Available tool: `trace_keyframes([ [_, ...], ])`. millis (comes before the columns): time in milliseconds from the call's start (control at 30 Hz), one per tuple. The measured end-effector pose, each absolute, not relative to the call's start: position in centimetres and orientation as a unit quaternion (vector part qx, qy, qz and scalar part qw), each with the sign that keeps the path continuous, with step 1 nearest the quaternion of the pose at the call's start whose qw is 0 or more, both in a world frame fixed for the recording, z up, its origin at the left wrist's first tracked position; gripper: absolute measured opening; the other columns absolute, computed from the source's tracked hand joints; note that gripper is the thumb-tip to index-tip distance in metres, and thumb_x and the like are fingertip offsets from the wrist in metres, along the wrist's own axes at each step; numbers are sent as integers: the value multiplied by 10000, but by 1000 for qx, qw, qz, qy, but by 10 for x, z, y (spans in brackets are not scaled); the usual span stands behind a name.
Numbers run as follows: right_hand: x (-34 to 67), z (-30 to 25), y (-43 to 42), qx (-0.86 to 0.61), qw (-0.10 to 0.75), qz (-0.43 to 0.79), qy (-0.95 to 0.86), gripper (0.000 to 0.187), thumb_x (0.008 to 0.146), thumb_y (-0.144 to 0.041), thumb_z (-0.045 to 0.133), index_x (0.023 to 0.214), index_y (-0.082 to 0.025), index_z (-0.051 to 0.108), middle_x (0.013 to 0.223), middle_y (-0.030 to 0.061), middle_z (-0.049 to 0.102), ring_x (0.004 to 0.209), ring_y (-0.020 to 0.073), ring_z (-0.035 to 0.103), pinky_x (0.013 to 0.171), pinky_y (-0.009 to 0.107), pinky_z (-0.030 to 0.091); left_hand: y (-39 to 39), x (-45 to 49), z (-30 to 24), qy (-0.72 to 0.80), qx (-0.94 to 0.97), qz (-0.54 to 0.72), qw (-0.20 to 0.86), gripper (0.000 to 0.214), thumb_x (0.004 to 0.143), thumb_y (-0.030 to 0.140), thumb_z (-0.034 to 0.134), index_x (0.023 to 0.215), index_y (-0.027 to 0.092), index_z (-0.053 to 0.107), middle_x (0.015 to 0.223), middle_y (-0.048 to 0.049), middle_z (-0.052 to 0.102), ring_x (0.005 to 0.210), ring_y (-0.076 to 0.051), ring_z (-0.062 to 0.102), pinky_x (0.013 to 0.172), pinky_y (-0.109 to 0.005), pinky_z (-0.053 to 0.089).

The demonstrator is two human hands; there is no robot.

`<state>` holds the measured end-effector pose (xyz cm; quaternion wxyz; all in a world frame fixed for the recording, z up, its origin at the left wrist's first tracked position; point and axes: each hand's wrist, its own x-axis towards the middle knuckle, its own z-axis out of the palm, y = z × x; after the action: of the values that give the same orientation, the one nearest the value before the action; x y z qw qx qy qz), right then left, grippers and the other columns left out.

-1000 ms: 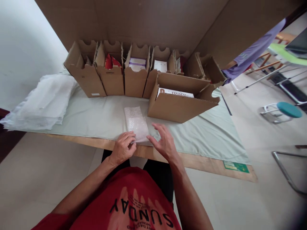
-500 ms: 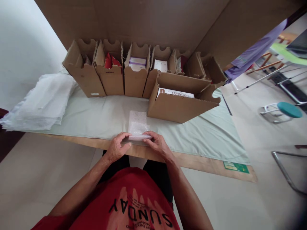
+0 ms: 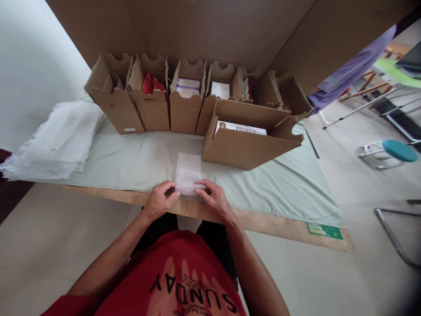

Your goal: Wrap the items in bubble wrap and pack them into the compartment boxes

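Pale green cloth-covered table (image 3: pixel 131 162) under all.
Row of upright brown cardboard slot boxes (image 3: pixel 154 112) behind and left of big open brown cardboard box (image 3: pixel 243 151); slots hold red and white packets.
Big box holds flat white printed carton (image 3: pixel 241 128).
Stack of white foam sheets (image 3: pixel 55 140) far left of big box.
Small clear bubble-wrap pouch (image 3: pixel 188 169) just front-left of big box, long axis pointing away from person.
Left hand (image 3: pixel 159 202) and right hand (image 3: pixel 215 199) equally near, fingertips pinched on pouch's near edge.
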<state>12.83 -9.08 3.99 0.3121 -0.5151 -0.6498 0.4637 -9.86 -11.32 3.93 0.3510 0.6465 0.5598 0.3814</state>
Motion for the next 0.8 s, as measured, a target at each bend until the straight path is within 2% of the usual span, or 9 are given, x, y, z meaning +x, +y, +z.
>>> trace_keyframes([
  [133, 123, 33, -86, -533, 351, 455, -621, 293, 850, -446, 622, 996, -206, 708, 707, -8, 613, 620, 152, 523, 590, 269, 410, -107, -93, 39, 587, 615, 386, 358, 233, 881, 376, 578, 909, 180, 699, 813, -29, 726, 725, -162, 646, 690, -265, 498],
  [267, 116, 27, -79, -566, 352, 397, -631, 297, 842, -384, 625, 1059, -197, 703, 752, 12, 660, 669, 178, 582, 657, 302, 481, -101, -89, 31, 631, 609, 378, 297, 211, 851, 332, 615, 975, 187, 705, 800, -28, 721, 711, -165, 650, 691, -272, 494],
  [367, 110, 26, -79, -580, 342, 320, -667, 300, 865, -310, 595, 1125, -197, 693, 977, 74, 720, 813, 214, 656, 772, 350, 534, -97, -88, 30, 650, 622, 339, 274, 277, 852, 289, 617, 1101, 197, 694, 745, -2, 694, 671, -161, 631, 686, -273, 477],
  [500, 107, 28, -90, -573, 346, 171, -723, 289, 916, -255, 552, 1173, -210, 675, 1273, 139, 656, 1075, 269, 650, 916, 418, 529, -91, -86, 37, 666, 638, 274, 273, 397, 850, 248, 621, 1244, 205, 654, 753, 9, 709, 675, -171, 636, 708, -281, 466],
  [633, 114, 38, -105, -544, 302, 76, -779, 259, 919, -261, 605, 1162, -223, 683, 1377, 144, 617, 1189, 314, 584, 951, 471, 473, -86, -86, 40, 679, 637, 239, 277, 450, 838, 250, 632, 1287, 220, 642, 752, 14, 724, 671, -181, 641, 688, -283, 449],
  [800, 116, 44, -109, -478, 224, 113, -842, 321, 898, -202, 648, 1217, -226, 680, 1344, 122, 672, 1292, 324, 538, 998, 471, 414, -81, -88, 34, 677, 628, 261, 281, 469, 788, 258, 655, 1255, 211, 665, 692, 17, 704, 616, -184, 613, 631, -286, 413],
])
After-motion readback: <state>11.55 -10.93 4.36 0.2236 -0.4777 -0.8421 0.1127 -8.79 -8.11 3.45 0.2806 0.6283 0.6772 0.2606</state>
